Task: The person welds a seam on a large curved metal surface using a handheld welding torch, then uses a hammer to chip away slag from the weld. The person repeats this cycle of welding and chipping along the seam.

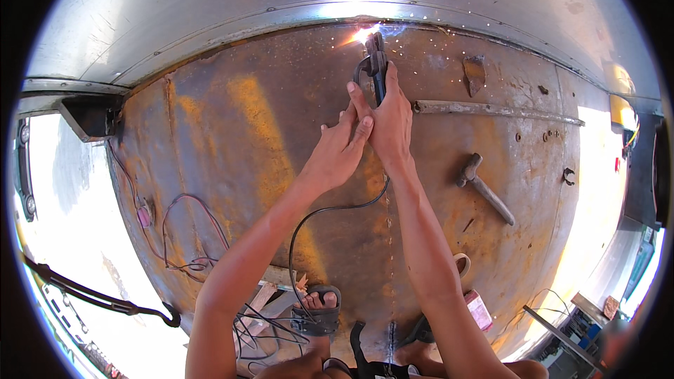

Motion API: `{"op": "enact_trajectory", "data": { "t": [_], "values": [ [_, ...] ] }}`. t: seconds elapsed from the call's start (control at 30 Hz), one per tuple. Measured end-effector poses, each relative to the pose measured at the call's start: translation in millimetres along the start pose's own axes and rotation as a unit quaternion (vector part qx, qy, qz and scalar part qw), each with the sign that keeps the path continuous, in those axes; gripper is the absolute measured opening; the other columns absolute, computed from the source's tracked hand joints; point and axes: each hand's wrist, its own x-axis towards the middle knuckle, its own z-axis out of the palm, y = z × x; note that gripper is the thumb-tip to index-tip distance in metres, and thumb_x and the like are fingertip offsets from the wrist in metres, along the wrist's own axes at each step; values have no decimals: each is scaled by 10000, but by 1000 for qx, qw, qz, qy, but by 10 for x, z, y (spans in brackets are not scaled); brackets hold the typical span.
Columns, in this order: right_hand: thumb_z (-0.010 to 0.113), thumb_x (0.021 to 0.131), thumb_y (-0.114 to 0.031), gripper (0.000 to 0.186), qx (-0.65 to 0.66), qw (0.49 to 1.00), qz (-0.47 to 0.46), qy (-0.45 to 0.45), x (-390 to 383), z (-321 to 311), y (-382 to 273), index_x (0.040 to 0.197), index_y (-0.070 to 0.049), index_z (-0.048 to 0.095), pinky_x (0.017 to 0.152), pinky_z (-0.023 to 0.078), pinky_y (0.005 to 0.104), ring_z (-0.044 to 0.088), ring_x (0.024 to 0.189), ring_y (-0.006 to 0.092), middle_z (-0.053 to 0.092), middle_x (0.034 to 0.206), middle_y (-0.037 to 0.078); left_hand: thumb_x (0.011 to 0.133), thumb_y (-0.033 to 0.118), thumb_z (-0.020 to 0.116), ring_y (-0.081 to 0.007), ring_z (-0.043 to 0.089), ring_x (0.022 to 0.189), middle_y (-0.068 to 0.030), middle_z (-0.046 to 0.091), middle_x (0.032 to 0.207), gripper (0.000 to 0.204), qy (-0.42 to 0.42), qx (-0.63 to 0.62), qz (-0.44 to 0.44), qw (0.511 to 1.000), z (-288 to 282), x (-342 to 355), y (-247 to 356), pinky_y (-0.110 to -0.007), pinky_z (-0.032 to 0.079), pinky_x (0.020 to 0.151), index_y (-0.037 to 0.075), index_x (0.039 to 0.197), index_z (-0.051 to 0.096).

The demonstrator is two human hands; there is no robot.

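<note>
My right hand [392, 121] is wrapped around a dark welding electrode holder [379, 74] that points away from me. At its far end a bright arc [366, 34] burns where the rusty steel plate [449, 189] meets the upright metal panel [232, 3], and sparks fly around it. The glare hides the electrode tip and the seam there. My left hand [338, 149] rests against the right one, its fingers apart and nothing in them. A black cable [319, 208] runs from the holder back toward my feet.
A hammer [489, 193], a long metal pipe [498, 109] and a rusty scrap piece [474, 74] lie on the right. Thin wires [168, 231] trail at the left. Near my sandalled foot [319, 303] are wood pieces [263, 298] and tangled cables; a tape roll [461, 265] lies by my right forearm.
</note>
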Motion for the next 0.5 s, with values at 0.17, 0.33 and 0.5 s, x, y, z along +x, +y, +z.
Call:
{"op": "enact_trajectory", "data": {
  "t": [0.17, 0.33, 0.5],
  "values": [
    [764, 973, -477, 878, -6, 1000, 4, -2, -2, -3, 4, 1538, 110, 435, 952, 559, 475, 719, 1135, 468, 718, 1218, 317, 1164, 526, 338, -444, 368, 1565, -212, 477, 1653, 722, 0, 10, -3, 1000, 12, 5, -7, -671, 76, 1282, 66, 1709, 224],
    [759, 976, -487, 874, -4, 1000, -2, 4, -7, 2, 15, 1545, 93, 437, 949, 559, 480, 720, 1135, 469, 722, 1215, 313, 1165, 521, 338, -439, 358, 1572, -206, 459, 1667, 718, -1, 5, -7, 1000, 4, -11, 31, -679, 73, 1280, 69, 1710, 222],
    [755, 976, -494, 883, -9, 1000, 12, -16, -65, -16, 23, 1547, 97, 431, 942, 559, 487, 721, 1124, 469, 721, 1218, 314, 1165, 517, 339, -439, 366, 1568, -199, 460, 1669, 713, -5, 4, -13, 1000, 30, -67, 10, -678, 72, 1281, 73, 1710, 224]
  ]
}}
